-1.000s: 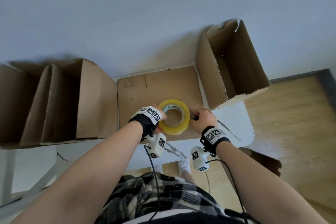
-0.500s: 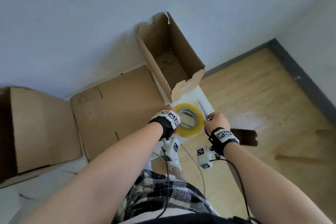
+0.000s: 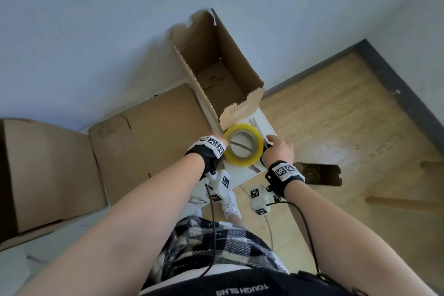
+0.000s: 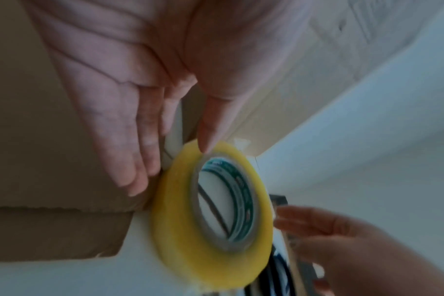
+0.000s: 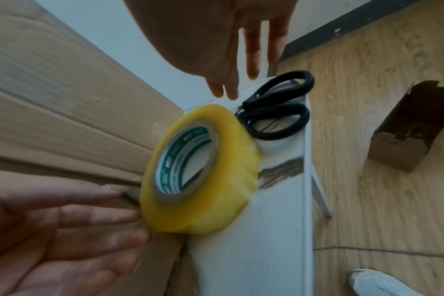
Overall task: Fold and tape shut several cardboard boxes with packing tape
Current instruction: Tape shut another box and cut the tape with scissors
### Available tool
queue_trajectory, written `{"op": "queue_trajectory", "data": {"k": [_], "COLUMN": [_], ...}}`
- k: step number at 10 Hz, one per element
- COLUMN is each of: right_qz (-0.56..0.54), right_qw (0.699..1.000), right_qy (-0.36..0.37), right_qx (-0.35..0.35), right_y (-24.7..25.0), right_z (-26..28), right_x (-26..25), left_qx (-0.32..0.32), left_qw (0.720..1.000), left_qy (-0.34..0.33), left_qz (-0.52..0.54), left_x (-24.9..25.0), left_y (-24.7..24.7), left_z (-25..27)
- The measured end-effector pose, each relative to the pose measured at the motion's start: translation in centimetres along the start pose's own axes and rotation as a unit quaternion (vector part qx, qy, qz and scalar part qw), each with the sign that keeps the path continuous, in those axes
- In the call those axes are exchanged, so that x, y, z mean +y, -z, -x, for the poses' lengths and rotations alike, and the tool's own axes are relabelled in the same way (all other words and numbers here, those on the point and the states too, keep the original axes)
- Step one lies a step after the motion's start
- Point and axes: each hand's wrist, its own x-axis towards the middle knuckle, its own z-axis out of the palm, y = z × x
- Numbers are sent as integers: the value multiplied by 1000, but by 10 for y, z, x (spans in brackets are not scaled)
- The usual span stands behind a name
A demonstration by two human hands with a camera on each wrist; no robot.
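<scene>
Since a second ago, when both hands gripped it over the flat cardboard (image 3: 149, 142), tape roll (image 3: 242, 148) now sits on table (image 3: 242, 175) corner beside scissors (image 5: 274, 112) | left hand (image 4: 129, 112) and right hand (image 5: 216, 44) slack-fingered, releasing | judged: taping paused | blades hidden, tape end unclear.

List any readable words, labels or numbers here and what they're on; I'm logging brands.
"TOUGH SLHS": as it reads, upside down, on the black waistband.
Green and white print inside the tape roll core: too blurred to read.
Wrist bands: black and white square markers, no words.
</scene>
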Motion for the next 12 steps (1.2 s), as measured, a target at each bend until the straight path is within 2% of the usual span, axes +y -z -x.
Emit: {"op": "queue_trajectory", "data": {"k": [1, 2, 3, 4, 5, 6, 7, 8, 9, 10, 11, 12], "right_qz": [-15, -62, -81, -89, -58, 27, 77, 96, 92, 89, 100, 90], "right_qw": [998, 995, 996, 994, 992, 989, 988, 988, 988, 990, 990, 992], "right_qy": [19, 23, 17, 41, 82, 110, 103, 79, 60, 42, 37, 14], "right_qx": [54, 75, 30, -37, -69, -91, -89, -94, -105, -102, -94, -85], "right_y": [-3, -9, -21, -44, -66, -82, -92, -102, -111, -117, -122, -123], "right_z": [6, 21, 43, 62, 73, 79, 83, 83, 80, 78, 77, 74], "right_x": [-11, -28, -51, -74, -95, -116, -130, -136, -140, -142, -143, -148], "left_qx": [17, 32, 35, 36, 56, 77, 81, 79, 71, 71, 74, 112], "left_qw": [995, 996, 998, 997, 995, 993, 995, 995, 994, 989, 991, 990], "left_qy": [35, 9, 35, 51, 61, 55, 49, 47, 47, 27, 23, 79], "left_qz": [89, 87, 28, 39, 60, 64, 8, -33, -72, -128, -114, 33], "left_x": [-2, -24, -52, -76, -116, -156, -201, -227, -224, -226, -237, -291], "left_y": [24, 43, 71, 97, 121, 143, 161, 169, 172, 168, 165, 169], "left_z": [22, 6, 0, 25, 32, 29, -3, -13, 11, 12, -1, -110]}}
